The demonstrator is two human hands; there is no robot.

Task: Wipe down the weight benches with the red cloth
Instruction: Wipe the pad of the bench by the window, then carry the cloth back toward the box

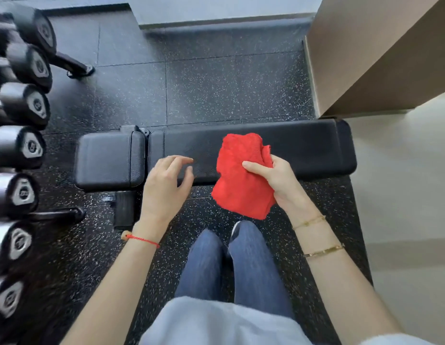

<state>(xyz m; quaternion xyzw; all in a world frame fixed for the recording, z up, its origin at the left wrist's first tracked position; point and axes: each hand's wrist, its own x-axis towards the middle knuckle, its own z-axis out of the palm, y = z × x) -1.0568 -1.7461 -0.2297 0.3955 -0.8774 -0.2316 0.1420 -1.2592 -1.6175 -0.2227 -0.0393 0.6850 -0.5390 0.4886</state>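
A black padded weight bench lies crosswise in front of me, its short seat pad at the left. My right hand grips a bunched red cloth that hangs over the near edge of the long pad, its upper part above the pad. My left hand hovers over the near edge beside the gap between the pads, fingers apart and slightly curled, holding nothing.
A rack of several dumbbells lines the left side, with its feet on the speckled black rubber floor. A beige wall corner rises at the right by the bench end. My legs stand close to the bench.
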